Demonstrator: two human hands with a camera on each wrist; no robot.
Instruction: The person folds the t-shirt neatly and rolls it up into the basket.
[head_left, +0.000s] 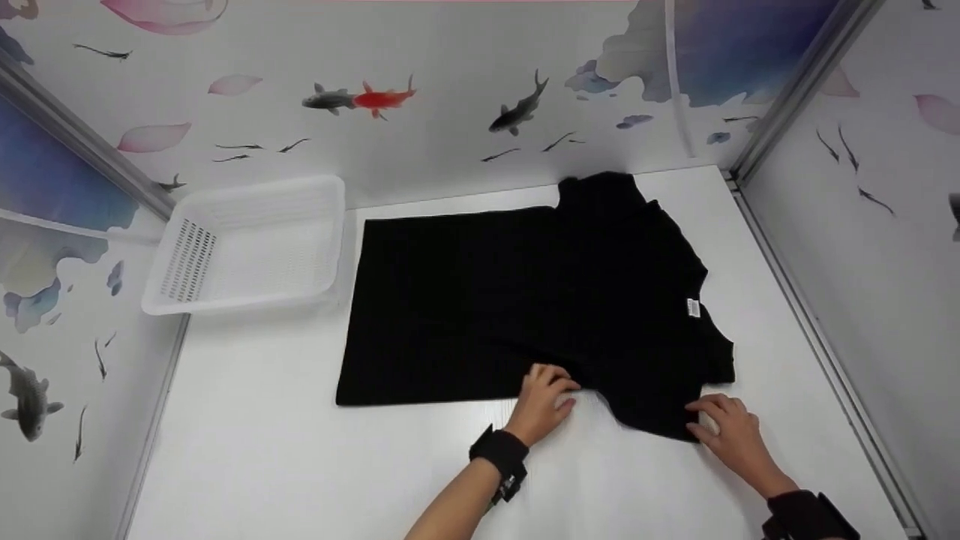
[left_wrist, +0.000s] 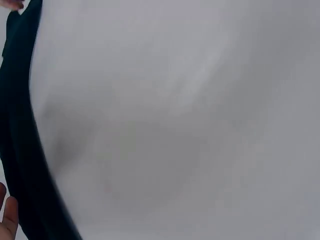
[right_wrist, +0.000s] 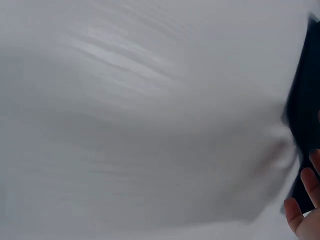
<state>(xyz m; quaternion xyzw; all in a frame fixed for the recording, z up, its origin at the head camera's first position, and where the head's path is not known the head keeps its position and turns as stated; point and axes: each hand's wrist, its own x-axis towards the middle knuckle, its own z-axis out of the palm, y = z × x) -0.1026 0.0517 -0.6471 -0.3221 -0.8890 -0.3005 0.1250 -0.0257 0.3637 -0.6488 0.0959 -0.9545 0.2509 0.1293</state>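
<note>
A black T-shirt (head_left: pixel 480 300) lies spread on the white table, hem to the left, collar and a small white label (head_left: pixel 694 308) to the right. My left hand (head_left: pixel 541 403) is at the shirt's near side edge by the armpit, fingertips on the cloth, thumb apart over the table. Slight wrinkles run beside those fingertips. At the near sleeve's cuff is my right hand (head_left: pixel 731 435), its thumb and fingertips spaced apart and touching the cloth's edge. In the right wrist view, its fingers (right_wrist: pixel 311 186) overlap the dark cloth (right_wrist: pixel 307 95). The left wrist view shows the shirt's edge (left_wrist: pixel 25 130).
A white perforated plastic basket (head_left: pixel 255 247) stands at the table's back left, close to the shirt's hem. Printed panels (head_left: pixel 450 150) with fish and petals enclose the back and both sides. A metal frame rail (head_left: pixel 825 337) runs along the right side.
</note>
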